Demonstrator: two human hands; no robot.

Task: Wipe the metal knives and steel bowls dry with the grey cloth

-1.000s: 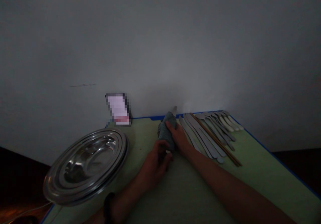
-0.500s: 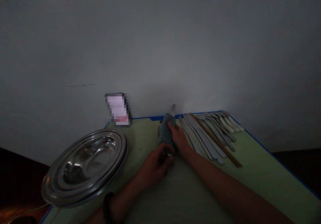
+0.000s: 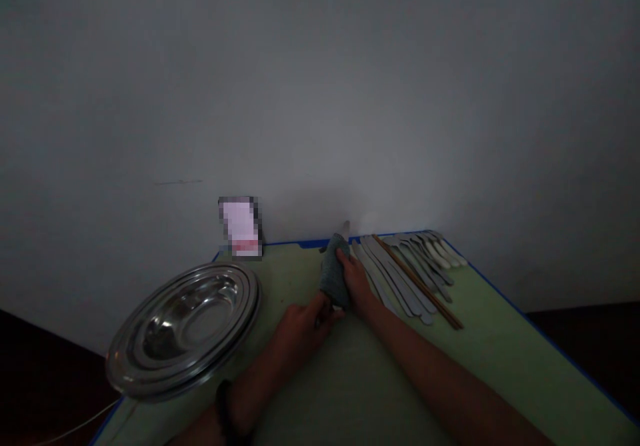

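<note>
My right hand (image 3: 356,278) has the grey-blue cloth (image 3: 334,269) in a firm hold, thumb laid along it, mid-table at the far edge! A utensil (image 3: 346,227) runs through it, 1 end poking out toward the wall (image 3: 320,99), and my left hand (image 3: 306,323) pinches narrow at the near end. Just right: knives (image 3: 403,278), chopsticks (image 3: 435,301), pale-handled cutlery (image 3: 436,257). Steel plates (image 3: 125,363) sit stacked to the left, phone (image 3: 240,226) behind them.
</note>
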